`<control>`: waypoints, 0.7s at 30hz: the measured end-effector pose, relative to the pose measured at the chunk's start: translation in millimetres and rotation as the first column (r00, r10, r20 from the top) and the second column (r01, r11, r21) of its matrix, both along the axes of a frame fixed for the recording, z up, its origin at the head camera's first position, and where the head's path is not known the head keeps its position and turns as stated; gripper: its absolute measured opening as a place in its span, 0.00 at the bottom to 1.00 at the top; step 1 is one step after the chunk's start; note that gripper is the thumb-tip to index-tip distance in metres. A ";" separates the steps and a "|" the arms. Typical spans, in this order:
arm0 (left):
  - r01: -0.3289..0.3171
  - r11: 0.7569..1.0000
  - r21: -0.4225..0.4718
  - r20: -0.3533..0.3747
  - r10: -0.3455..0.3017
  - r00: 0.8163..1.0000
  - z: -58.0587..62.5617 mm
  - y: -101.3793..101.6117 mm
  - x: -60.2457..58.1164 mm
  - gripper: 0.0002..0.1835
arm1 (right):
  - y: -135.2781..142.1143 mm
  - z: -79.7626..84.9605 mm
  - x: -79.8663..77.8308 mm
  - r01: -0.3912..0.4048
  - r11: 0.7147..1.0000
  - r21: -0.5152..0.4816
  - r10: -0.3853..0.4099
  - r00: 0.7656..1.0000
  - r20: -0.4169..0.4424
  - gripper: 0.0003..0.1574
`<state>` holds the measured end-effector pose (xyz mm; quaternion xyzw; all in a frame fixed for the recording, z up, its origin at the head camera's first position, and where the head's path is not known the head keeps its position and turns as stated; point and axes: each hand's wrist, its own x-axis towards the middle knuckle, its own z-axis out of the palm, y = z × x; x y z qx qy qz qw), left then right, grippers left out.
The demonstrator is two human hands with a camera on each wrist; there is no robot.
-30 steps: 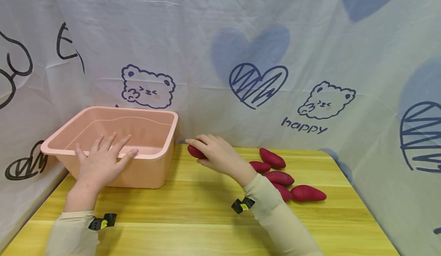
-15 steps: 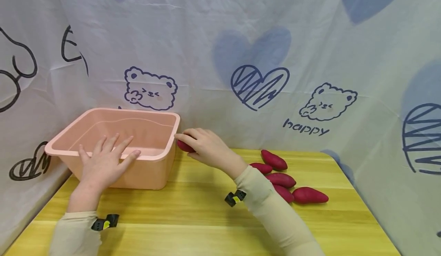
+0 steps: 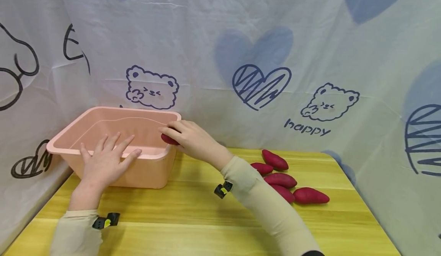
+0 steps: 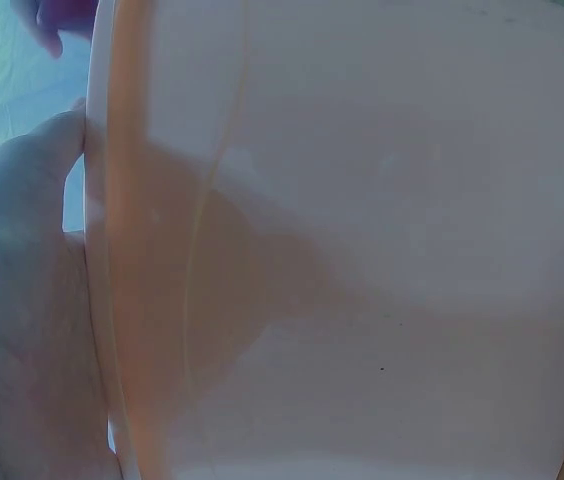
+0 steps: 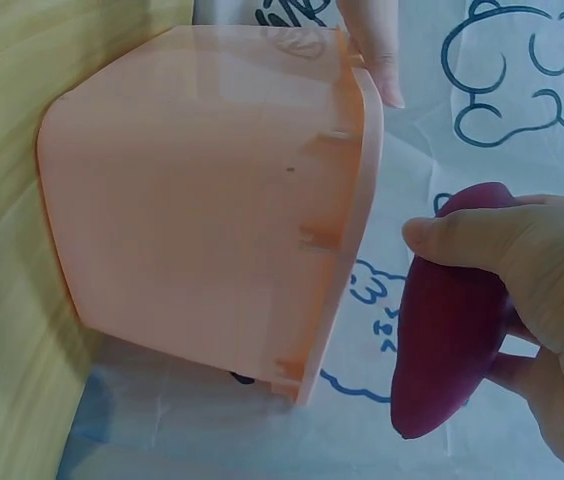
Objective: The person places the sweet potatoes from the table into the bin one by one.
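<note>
Pink tub [image 3: 144, 173] beneath left hand [image 3: 103, 162], fingers splayed, gripping nothing; side rim [image 5: 366, 190] just below right hand [image 3: 191, 137], fingers curled round sweet potato [image 5: 444, 325]. Best carried past rim, lowered before loosening.

1. Pink, rectangular, open-topped plastic tub [image 3: 148, 175]: walls smooth, with a soft sheen; rim smooth and rounded.
2. Deep-red, tapered, held tuber [image 5: 450, 325]: smooth, matt skin; natural or moulded, I cannot tell.
3. Five deep-red, tapered loose tubers [image 3: 311, 196]: the same smooth look, close to matt.
4. Yellow, wood-grained table top [image 3: 165, 229]: smooth, faintly glossy; real timber or printed covering, undetermined from where I stand.
5. Pale grey, heart-and-bear-printed hanging sheet [image 3: 200, 49]: thin, creased, slightly shiny; cloth or plastic film, unclear.
6. Cream, close-fitting cloth sleeves [image 3: 75, 235]: soft, matt, wrinkled.
7. Small black-and-yellow wrist fittings [image 3: 100, 223]: apparently plastic, the black parts dull.
</note>
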<state>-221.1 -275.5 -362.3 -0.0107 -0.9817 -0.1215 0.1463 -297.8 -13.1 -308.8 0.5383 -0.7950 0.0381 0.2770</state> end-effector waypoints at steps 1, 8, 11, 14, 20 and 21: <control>0.000 1.000 0.001 0.002 0.000 1.000 -0.1 0.0 0.2 0.40 | -2.5 0.9 -0.2 0.002 1.000 0.007 -0.002 1.000 -0.002 0.27; 0.001 1.000 0.002 -0.001 -0.001 1.000 -1.4 -0.2 -0.6 0.40 | -22.1 5.4 -4.3 -0.013 1.000 0.019 0.014 1.000 -0.022 0.29; 0.000 1.000 -0.002 -0.005 0.000 1.000 -0.9 -0.2 -1.2 0.40 | -30.6 5.8 -8.3 -0.019 1.000 0.012 0.020 0.999 -0.050 0.28; 0.000 1.000 -0.006 -0.008 0.000 1.000 -0.2 -0.1 -1.6 0.40 | -38.3 5.0 -12.8 -0.008 1.000 0.003 0.008 0.998 -0.070 0.28; -0.002 1.000 -0.006 -0.009 0.002 1.000 0.2 -0.3 -1.7 0.41 | -52.3 1.5 -19.3 0.055 0.998 -0.002 -0.055 0.993 -0.101 0.29; -0.003 1.000 -0.005 -0.009 0.003 1.000 0.3 -0.3 -1.6 0.41 | -54.7 0.7 -20.0 0.072 0.997 0.004 -0.072 0.992 -0.105 0.29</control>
